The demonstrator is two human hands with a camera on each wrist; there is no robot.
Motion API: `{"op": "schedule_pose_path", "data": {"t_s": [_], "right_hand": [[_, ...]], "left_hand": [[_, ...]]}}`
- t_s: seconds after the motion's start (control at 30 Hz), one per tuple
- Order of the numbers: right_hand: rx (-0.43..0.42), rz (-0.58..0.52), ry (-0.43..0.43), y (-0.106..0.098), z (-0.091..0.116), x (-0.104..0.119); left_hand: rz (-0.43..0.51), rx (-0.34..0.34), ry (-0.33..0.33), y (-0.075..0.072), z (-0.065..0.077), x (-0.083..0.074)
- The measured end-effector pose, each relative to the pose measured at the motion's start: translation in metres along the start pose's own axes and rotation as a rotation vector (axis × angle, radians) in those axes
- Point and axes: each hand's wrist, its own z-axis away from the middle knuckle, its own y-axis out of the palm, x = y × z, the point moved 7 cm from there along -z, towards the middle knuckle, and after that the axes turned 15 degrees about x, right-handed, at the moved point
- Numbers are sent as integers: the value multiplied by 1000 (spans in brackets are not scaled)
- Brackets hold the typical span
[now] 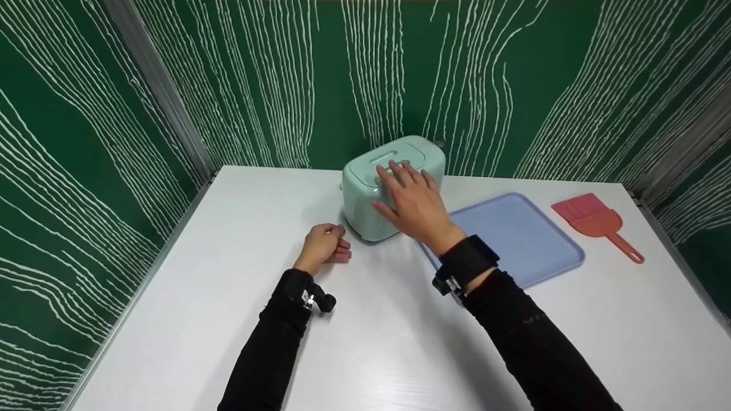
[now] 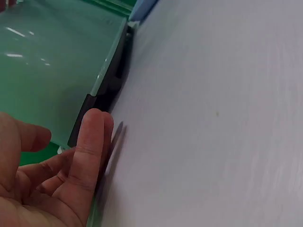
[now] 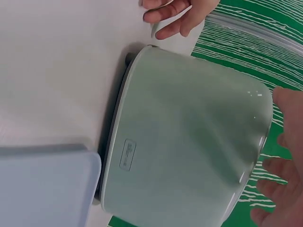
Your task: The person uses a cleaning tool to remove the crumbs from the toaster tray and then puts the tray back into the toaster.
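A mint-green toaster (image 1: 371,208), with a closed lid on top, stands at the table's back edge. My right hand (image 1: 417,205) spreads its fingers over the lid and near long side. In the right wrist view its fingers (image 3: 277,177) lie along the toaster's top edge; firm contact is unclear. Beside the toaster's lower left end is my left hand (image 1: 324,245), close to the table. Two of its fingers (image 2: 86,151) stretch along the dark base. A thin pale piece (image 3: 163,27) shows between left-hand fingers in the right wrist view; whether they grip it is unclear.
A blue-grey tray (image 1: 519,245) lies flat to the right of the toaster, its corner close to the base. Further right is a small brush (image 1: 597,222) with pink bristles and an orange handle. Green, white-streaked panels surround the white table (image 1: 377,354).
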Motion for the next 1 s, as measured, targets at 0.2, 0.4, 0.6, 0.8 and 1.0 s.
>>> {"op": "schedule_pose_path", "data": {"t_s": [0.2, 0.4, 0.6, 0.8, 1.0], "right_hand": [[-2, -15, 14, 8, -11, 10], [1, -22, 29, 16, -16, 14], [-70, -30, 28, 14, -17, 17], [-88, -32, 20, 16, -17, 19], [-132, -45, 11, 17, -14, 18]], "left_hand": [[72, 8, 16, 8, -4, 1], [154, 16, 47, 12, -8, 3], [246, 19, 66, 16, -11, 3], [344, 44, 39, 21, -15, 6], [410, 67, 31, 25, -18, 8]]}}
